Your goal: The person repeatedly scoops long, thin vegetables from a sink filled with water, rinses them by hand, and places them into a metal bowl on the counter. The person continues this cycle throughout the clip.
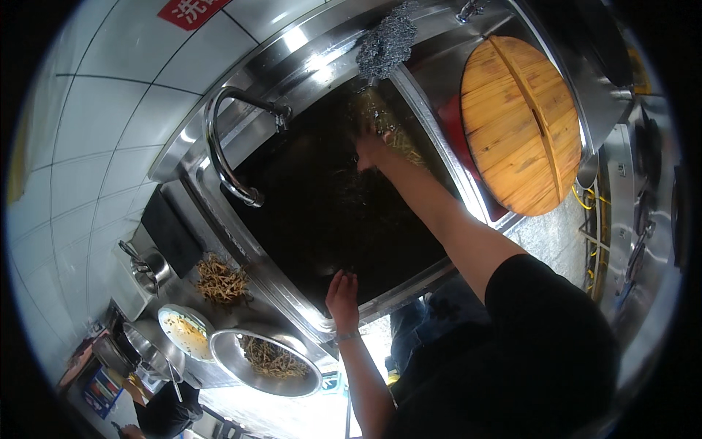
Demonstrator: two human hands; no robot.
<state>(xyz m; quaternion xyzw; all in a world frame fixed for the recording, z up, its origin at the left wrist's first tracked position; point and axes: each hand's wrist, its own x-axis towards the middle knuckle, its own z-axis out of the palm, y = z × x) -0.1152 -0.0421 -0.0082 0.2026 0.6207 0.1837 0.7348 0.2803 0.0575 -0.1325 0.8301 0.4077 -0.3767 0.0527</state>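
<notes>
A stainless steel sink (263, 258) is filled with dark water. My right hand (373, 147) is at the water near the sink's far side, its fingers spread and partly hidden by water and splashes. Beside it, pale yellowish stalks (403, 145) show under the surface. My left hand (343, 291) is over the near left edge of the sink, its fingers close together with the tips at the dark water; whether it holds anything cannot be told. A steel wool scourer mass (386, 41) lies at the back rim.
A curved faucet (214, 137) arches over the sink's left part. A round wooden lid (521, 126) covers the right basin. On the left counter are a dried vegetable heap (222, 279), a metal bowl (219, 351) of similar strips and a plate (186, 332). Another person (167, 409) is at lower left.
</notes>
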